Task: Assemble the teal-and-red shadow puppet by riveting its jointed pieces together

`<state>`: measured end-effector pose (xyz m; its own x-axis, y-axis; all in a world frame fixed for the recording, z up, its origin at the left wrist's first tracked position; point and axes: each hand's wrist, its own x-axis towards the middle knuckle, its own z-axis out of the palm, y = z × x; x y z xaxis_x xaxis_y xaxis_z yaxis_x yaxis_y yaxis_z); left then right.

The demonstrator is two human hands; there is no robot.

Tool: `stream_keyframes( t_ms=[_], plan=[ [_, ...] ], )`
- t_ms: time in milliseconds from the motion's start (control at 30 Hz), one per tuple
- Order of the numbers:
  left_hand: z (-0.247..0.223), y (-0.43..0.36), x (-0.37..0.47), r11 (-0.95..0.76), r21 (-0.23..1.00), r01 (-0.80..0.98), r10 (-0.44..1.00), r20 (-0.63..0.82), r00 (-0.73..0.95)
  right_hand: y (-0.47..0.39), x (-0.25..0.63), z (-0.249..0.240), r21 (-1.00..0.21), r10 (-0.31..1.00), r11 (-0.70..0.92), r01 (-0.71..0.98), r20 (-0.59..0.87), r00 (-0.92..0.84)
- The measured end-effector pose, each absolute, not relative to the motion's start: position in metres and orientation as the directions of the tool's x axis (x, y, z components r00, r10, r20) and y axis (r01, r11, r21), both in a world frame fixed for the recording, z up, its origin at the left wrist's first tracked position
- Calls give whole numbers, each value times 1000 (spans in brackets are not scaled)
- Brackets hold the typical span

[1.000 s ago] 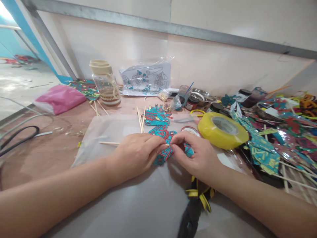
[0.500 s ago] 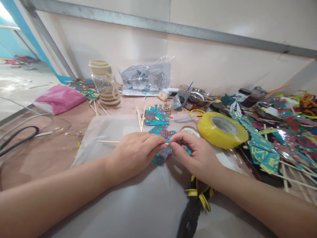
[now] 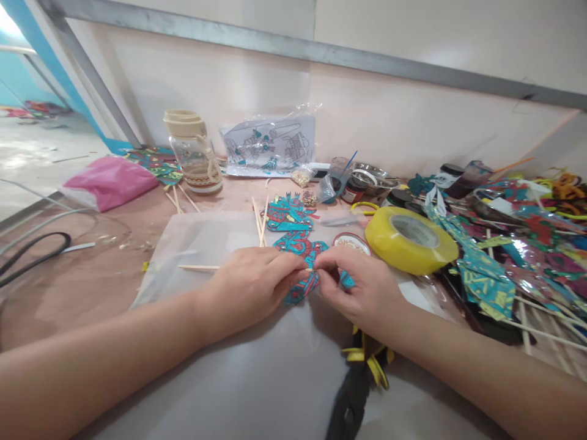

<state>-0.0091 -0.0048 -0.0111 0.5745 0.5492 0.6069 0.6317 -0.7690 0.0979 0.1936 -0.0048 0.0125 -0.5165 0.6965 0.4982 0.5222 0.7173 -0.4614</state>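
My left hand [image 3: 257, 278] is closed around a thin wooden stick [image 3: 198, 267], whose one end sticks out to the left and whose tip shows between my hands. My right hand [image 3: 358, 278] pinches at that tip with thumb and forefinger; anything small between those fingers is too tiny to make out. Beneath both hands lies a blue and red patterned cut-out figure [image 3: 300, 244], partly covered by them. A similar cut-out piece [image 3: 290, 214] rests just beyond, beside several loose wooden sticks [image 3: 259, 221]. A round lidded dish of small beads [image 3: 352, 243] sits behind my right hand.
A yellow tape roll [image 3: 411, 239] stands to the right, before a pile of coloured cut-outs and sticks [image 3: 488, 287]. Black pliers [image 3: 351, 391] lie in front. At the back are a bottle [image 3: 195, 153], a printed sheet in plastic [image 3: 270, 146] and a pink bag [image 3: 110, 183].
My right hand has shifted slightly, its fingers now closer against the stick's tip. My left hand stays almost in place, with the stick still in it.
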Motion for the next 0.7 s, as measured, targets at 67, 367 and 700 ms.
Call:
stream_keyframes(
  t_ms=[67,367,700],
  plan=[
    [-11,-5,-8,-763,76,642,539,624,566,-5,193,13,-503,728,686,526,464,-506],
    [-10,-7,-9,-759,-30,650,487,635,599,-4,188,14,-805,885,388,449,189,-426],
    [-3,-4,-9,-751,57,658,533,640,553,-4,191,13,-877,891,317,360,146,-430]
  ],
)
